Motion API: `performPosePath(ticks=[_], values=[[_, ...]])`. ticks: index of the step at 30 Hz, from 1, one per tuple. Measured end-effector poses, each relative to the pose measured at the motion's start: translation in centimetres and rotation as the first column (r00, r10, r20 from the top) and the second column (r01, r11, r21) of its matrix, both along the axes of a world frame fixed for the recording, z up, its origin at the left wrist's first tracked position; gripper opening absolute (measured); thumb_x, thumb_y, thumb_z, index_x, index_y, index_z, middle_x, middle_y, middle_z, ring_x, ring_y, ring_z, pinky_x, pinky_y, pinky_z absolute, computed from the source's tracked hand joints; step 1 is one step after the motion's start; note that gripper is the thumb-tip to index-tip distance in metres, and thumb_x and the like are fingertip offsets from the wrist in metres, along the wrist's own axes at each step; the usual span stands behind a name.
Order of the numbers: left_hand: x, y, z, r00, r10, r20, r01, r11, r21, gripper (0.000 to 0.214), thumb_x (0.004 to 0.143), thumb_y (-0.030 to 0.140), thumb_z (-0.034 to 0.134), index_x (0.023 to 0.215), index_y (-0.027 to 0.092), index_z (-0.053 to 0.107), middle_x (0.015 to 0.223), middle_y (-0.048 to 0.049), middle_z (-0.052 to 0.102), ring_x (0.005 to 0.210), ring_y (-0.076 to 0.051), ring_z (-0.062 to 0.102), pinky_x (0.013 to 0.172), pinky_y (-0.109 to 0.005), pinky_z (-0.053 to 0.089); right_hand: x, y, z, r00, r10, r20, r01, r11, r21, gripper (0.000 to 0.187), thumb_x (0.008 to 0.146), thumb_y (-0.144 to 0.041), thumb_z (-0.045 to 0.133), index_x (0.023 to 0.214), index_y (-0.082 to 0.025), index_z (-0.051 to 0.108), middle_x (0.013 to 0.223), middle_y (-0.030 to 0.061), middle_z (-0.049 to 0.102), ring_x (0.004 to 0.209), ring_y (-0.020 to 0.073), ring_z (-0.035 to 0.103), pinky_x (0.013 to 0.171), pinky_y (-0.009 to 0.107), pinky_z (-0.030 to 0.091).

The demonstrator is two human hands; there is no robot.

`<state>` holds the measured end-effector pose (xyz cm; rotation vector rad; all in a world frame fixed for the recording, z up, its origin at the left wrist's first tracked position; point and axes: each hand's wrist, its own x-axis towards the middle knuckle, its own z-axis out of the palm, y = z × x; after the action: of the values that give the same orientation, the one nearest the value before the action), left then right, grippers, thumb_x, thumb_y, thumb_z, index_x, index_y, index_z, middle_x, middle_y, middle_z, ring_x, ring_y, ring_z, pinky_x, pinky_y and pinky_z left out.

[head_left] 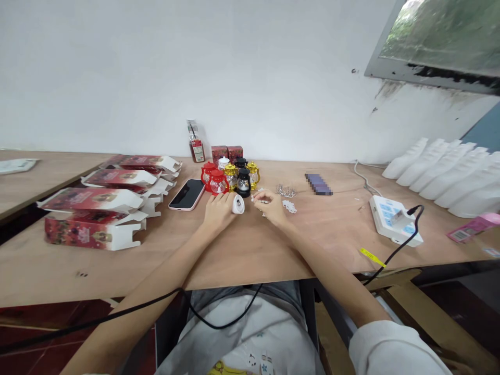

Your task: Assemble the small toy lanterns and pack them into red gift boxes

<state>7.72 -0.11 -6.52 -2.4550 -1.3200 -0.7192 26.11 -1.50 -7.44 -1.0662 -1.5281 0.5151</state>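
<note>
My left hand point(219, 211) is closed around a small white lantern point(238, 204), tipped so its round base faces right. Just to the right, my right hand point(271, 207) pinches a tiny white piece point(253, 198) between thumb and fingertips; its exact kind is too small to make out. Behind my hands stand several little lanterns: a red one point(219, 182), a gold one point(253, 175), a black one point(244, 183) and a white one point(223, 163). Beside my right hand lie a pile of small white parts point(289, 207) and a heap of thin metal wire pieces point(286, 191).
Flattened red-and-white boxes point(96, 199) are stacked on the left, near a phone point(187, 195). A bottle point(196, 141) and small red boxes point(227, 154) stand by the wall. On the right are a power strip point(385, 216), a black cable point(402, 245), white bottle-shaped items point(449, 174) and a pixelated object point(319, 184).
</note>
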Motion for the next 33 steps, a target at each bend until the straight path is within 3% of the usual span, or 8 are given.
performPosePath(ticks=[2,5,8,11,15,20,25,33], values=[[-0.2,0.1,0.2,1.0,0.015,0.002,-0.015,1.0,-0.008,0.029,0.078,0.03,0.056,0.104,0.016,0.057,0.1,-0.012,0.068,0.094,-0.029,0.061,0.075,-0.038,0.039,1.7,0.3,0.6,0.958,-0.181,0.223,0.173,0.983,0.058,0.002,0.067,-0.018,0.06,0.065,-0.018,0.06,0.087,0.006,0.067,0.092,0.0211,0.059,0.089,0.038,0.044],[-0.2,0.1,0.2,1.0,0.021,0.003,-0.021,1.0,0.0,0.03,0.077,0.029,0.056,0.104,0.017,0.057,0.1,-0.012,0.068,0.094,-0.029,0.061,0.075,-0.037,0.039,4.4,0.7,1.0,0.723,-0.388,0.572,0.377,0.915,0.144,0.003,0.069,-0.017,0.06,0.066,-0.018,0.061,0.088,0.0085,0.066,0.102,0.027,0.05,0.094,0.046,0.036],[-0.1,0.0,0.2,1.0,0.008,-0.001,-0.008,1.0,0.004,0.029,0.076,0.028,0.055,0.103,0.017,0.056,0.1,-0.0121,0.068,0.094,-0.028,0.061,0.074,-0.037,0.04,6.4,0.9,0.9,0.546,-0.43,0.719,0.484,0.862,0.148,0.007,0.069,-0.02,0.062,0.063,-0.017,0.061,0.091,0.0122,0.064,0.103,0.03,0.045,0.089,0.048,0.035],[-0.2,0.1,0.2,1.0,-0.019,0.0,0.019,1.0,-0.009,0.028,0.076,0.028,0.056,0.103,0.018,0.056,0.1,-0.0116,0.068,0.094,-0.028,0.061,0.075,-0.036,0.04,7.2,1.0,0.7,0.484,-0.402,0.778,0.546,0.833,0.09,0.012,0.067,-0.026,0.065,0.062,-0.016,0.06,0.093,0.0154,0.062,0.102,0.0335,0.044,0.087,0.051,0.033],[-0.2,0.0,0.2,0.984,-0.172,0.039,0.174,0.984,-0.047,0.03,0.078,0.031,0.056,0.105,0.018,0.055,0.103,-0.01,0.067,0.094,-0.025,0.06,0.078,-0.035,0.041,6.8,1.1,0.3,0.513,-0.368,0.776,0.547,0.836,0.034,0.01,0.073,-0.025,0.061,0.072,-0.016,0.061,0.1,0.0171,0.062,0.104,0.035,0.045,0.086,0.051,0.032],[-0.1,-0.2,-0.1,0.94,-0.32,0.116,0.327,0.944,-0.05,0.034,0.08,0.036,0.056,0.108,0.017,0.053,0.107,-0.0107,0.065,0.097,-0.024,0.059,0.081,-0.034,0.042,5.2,1.0,0.0,0.615,-0.372,0.695,0.356,0.918,0.175,0.012,0.081,-0.022,0.052,0.084,-0.018,0.062,0.099,0.0114,0.065,0.102,0.0286,0.049,0.089,0.043,0.035],[-0.2,0.0,-0.4,0.958,-0.26,0.118,0.258,0.966,0.03,0.033,0.081,0.035,0.055,0.109,0.018,0.055,0.105,-0.0102,0.065,0.097,-0.024,0.059,0.081,-0.034,0.042,1.1,-1.1,0.1,0.817,-0.376,0.437,0.192,0.892,0.409,0.016,0.088,-0.027,0.047,0.083,-0.021,0.061,0.086,0.0064,0.065,0.088,0.0214,0.055,0.084,0.037,0.039],[-0.3,0.3,-0.8,0.974,-0.224,0.042,0.21,0.953,0.22,0.027,0.086,0.036,0.049,0.102,0.016,0.059,0.092,-0.0079,0.069,0.084,-0.022,0.06,0.07,-0.033,0.037,-3.1,-2.4,-0.8,0.944,-0.18,0.277,0.069,0.927,0.369,0.008,0.084,-0.024,0.054,0.081,-0.021,0.061,0.088,0.0054,0.062,0.086,0.0172,0.06,0.08,0.032,0.047]])
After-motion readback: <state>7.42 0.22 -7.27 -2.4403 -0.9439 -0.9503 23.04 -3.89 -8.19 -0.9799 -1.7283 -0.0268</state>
